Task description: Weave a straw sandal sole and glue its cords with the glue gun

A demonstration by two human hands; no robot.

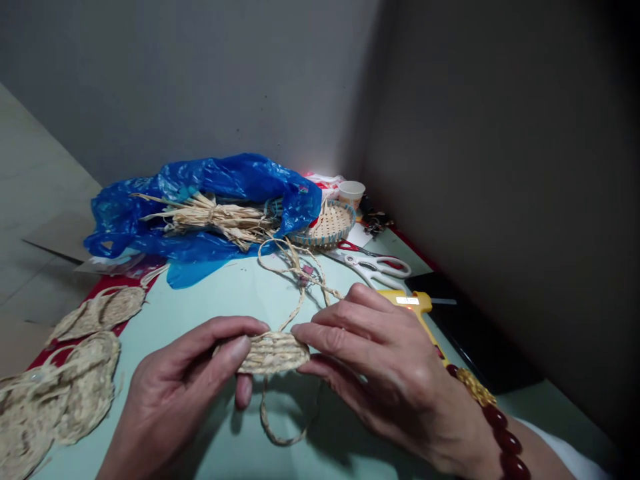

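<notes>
Both hands grip a small oval mat of coiled straw braid [273, 352] just above the pale green table [215, 297]. My left hand [185, 383] pinches its left end between thumb and fingers. My right hand [385, 370] closes on its right end and wears a dark red bead bracelet [493, 420]. A loose braided tail [295, 280] runs from the mat up toward the back, and a loop of it hangs below the mat.
Several finished straw ovals [75, 373] lie at the left. A blue plastic bag [200, 200] holds a straw bundle [215, 219]. A small woven basket [327, 225], a paper cup [351, 193], white-handled scissors [377, 265] and a yellow glue gun [415, 307] sit at right.
</notes>
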